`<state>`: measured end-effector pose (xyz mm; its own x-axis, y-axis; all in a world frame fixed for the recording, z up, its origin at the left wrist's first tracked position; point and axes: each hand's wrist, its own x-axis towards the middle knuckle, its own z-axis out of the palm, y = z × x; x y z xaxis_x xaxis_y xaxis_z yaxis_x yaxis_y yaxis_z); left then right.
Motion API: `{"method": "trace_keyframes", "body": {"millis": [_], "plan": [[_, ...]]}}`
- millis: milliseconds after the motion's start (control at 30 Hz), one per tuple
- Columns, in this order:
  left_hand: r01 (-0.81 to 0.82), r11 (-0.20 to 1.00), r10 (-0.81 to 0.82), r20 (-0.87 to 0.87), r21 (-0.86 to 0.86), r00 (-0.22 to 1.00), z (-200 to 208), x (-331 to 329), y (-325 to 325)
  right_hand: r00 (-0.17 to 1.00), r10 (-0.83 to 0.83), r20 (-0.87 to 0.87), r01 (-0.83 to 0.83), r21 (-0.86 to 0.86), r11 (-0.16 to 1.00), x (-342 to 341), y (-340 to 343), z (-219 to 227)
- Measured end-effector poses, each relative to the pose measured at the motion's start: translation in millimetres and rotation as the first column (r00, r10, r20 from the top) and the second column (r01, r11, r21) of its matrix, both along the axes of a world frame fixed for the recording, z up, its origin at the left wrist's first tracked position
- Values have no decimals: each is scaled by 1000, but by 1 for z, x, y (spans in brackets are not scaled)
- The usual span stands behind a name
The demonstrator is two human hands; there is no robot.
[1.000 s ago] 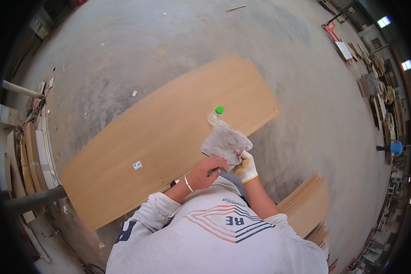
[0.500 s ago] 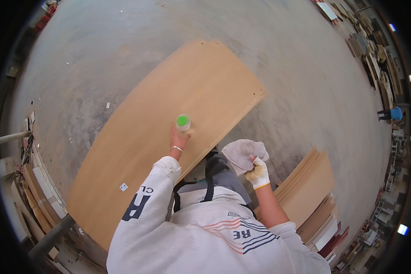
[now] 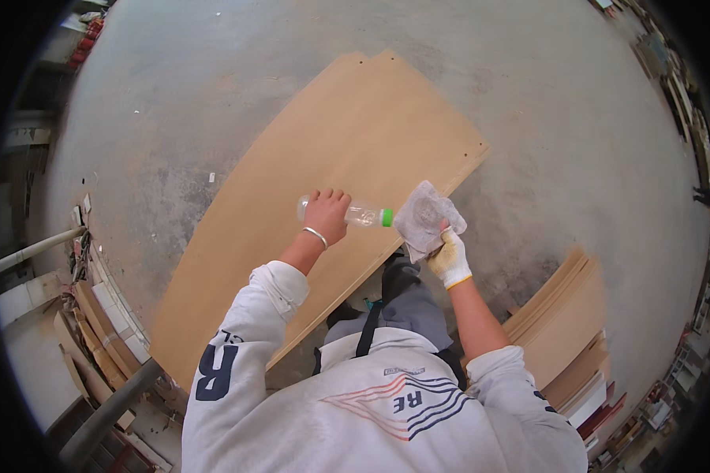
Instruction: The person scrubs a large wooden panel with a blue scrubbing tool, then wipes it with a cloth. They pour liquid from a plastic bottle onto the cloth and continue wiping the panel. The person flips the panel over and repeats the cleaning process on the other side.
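Observation:
My left hand [image 3: 326, 216] grips a clear plastic bottle [image 3: 360, 214] with a green cap, held on its side so the cap points right toward a grey rag [image 3: 426, 217]. My right hand [image 3: 451, 257], in a white glove, holds that crumpled rag up just beside the bottle's cap. Both hands hover over the near edge of a long tan wooden board [image 3: 331, 173] lying flat on the concrete floor. A silver bracelet sits on my left wrist.
A stack of similar tan boards [image 3: 564, 323] lies on the floor at my right. Scrap wood and panels [image 3: 95, 323] pile up at the left, next to a grey pipe [image 3: 31, 251]. Cluttered shelves line the far right rim.
My left hand reached out to the standing bottle, picked it up and tipped it sideways toward the rag. My right hand has kept the rag, now raised by the cap.

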<state>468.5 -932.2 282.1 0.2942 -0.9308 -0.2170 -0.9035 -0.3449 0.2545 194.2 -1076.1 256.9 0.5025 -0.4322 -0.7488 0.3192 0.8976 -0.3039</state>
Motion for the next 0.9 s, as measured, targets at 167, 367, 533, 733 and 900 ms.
{"method": "trace_keyframes", "body": {"millis": [167, 367, 533, 733, 900], "plan": [[122, 992, -127, 246, 33, 961, 65, 20, -19, 990, 63, 122, -59, -36, 998, 32, 19, -3], [133, 989, -147, 333, 65, 931, 108, 26, -5, 961, 114, 251, -74, -164, 984, 50, 52, 8], [122, 984, -158, 331, 127, 930, 109, 27, 39, 939, 103, 329, -55, -151, 987, 59, 63, 34], [38, 993, 4, 350, -113, 937, 128, 40, 56, 928, 210, 308, -132, -255, 958, 71, 81, 48], [38, 963, 60, 348, -269, 936, 145, 42, 76, 911, 266, 315, -163, -318, 934, 87, 94, 74]]}}
